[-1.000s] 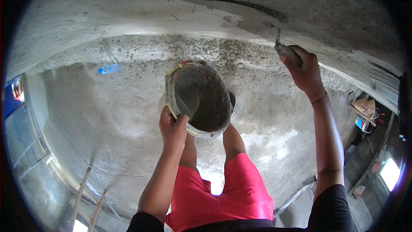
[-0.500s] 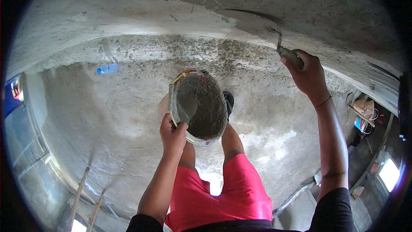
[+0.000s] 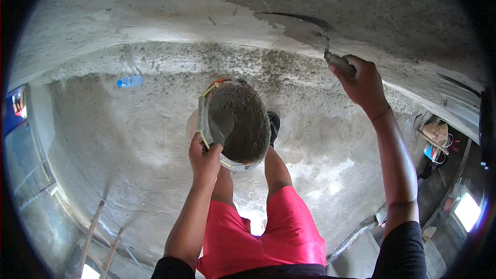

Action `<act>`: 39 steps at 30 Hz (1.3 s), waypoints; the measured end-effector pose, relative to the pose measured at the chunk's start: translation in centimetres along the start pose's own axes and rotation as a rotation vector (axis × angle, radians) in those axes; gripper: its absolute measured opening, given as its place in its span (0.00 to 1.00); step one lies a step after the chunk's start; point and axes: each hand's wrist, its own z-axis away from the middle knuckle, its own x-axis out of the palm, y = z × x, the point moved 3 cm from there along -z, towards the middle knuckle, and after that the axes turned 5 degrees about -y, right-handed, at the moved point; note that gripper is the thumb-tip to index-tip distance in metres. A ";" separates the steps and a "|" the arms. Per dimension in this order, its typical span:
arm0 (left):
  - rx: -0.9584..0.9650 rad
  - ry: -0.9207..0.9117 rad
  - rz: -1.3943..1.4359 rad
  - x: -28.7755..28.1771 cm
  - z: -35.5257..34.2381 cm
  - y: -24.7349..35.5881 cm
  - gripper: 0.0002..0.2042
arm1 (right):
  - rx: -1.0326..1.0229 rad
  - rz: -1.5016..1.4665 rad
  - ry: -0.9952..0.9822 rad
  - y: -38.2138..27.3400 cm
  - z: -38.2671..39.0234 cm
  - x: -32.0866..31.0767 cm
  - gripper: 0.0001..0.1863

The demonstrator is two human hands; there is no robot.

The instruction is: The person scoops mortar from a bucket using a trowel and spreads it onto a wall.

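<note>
Closest to my camera I see two forearms coming up from the lower edge, above one pair of red shorts (image 3: 258,237) and two bare legs. My left hand (image 3: 205,159) is clenched around the near rim of one round pan (image 3: 235,121), holding it out in front at about waist level; the pan is heaped with grey wet mortar (image 3: 243,124) and has a yellow band along its edge. Just past the pan, one dark shoe (image 3: 273,124) shows on the floor beside the right leg; the other foot is hidden under the pan.

My right hand (image 3: 364,83) is raised higher and to the right, fingers closed tight on the handle of one trowel (image 3: 333,57). Its blade runs up from the fist and touches the wall, at the lower end of a darker smear of fresh plaster (image 3: 294,23).

Below me is one rough concrete floor (image 3: 134,144), pale grey and patchy, with a brighter sunlit spot near the right leg. One blue plastic bottle (image 3: 129,81) lies on it to the left, well apart from the pan, near the foot of the wall. The wall (image 3: 155,15) curves across the top, grey and partly smoothed. At lower left I count two wooden poles (image 3: 93,230) leaning. At far right, a few bags (image 3: 436,134) sit in a dim corner, too small to tell further.
</note>
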 end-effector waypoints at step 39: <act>0.028 0.065 0.082 -1.4 1.0 -0.5 0.09 | -0.009 -0.252 -0.008 4.9 3.5 7.9 0.16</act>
